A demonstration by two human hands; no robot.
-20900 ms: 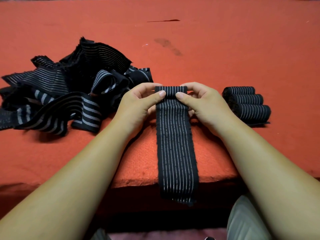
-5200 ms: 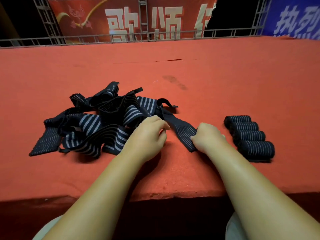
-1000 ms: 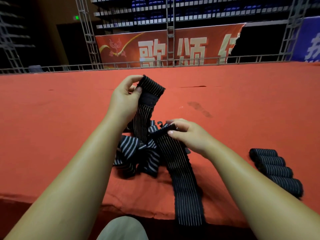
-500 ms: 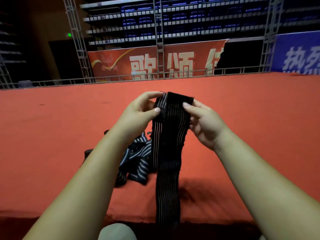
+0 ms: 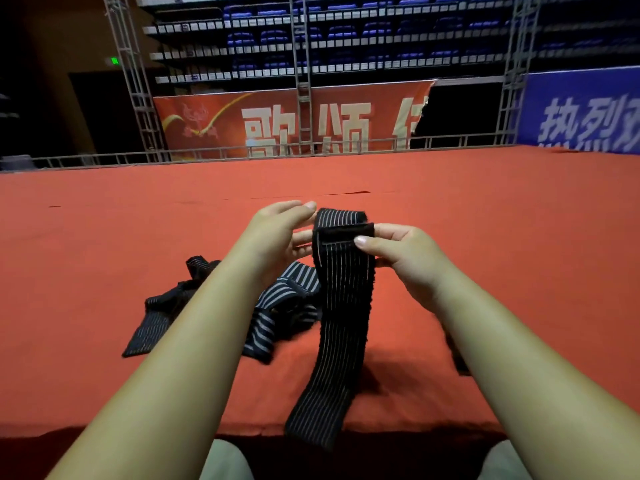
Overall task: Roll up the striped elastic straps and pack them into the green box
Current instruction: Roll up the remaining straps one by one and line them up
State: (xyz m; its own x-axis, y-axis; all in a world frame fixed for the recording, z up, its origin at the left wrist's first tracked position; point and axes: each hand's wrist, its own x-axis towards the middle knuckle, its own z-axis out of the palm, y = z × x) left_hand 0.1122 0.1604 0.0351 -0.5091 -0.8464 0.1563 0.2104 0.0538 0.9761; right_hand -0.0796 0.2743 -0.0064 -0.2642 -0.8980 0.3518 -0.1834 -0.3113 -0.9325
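Note:
I hold a black strap with thin white stripes upright over the red carpeted platform. My right hand pinches its folded-over top end between thumb and fingers. My left hand is at the strap's left edge with its fingers straight, the lower ones touching behind the strap and the top digit lifted off. The strap's tail hangs down past the platform's front edge. A pile of loose striped straps lies behind my left forearm. A dark bit of the rolled straps shows beside my right forearm. No green box is in view.
The platform's front edge runs just above my knees. A metal railing and truss posts bound the far side, with a red banner and a blue banner behind. Bare carpet stretches left and right of the pile.
The strap's top end has been folded over towards me and my right thumb now presses on the fold. My left thumb has come off the strap. My head has tilted slightly up.

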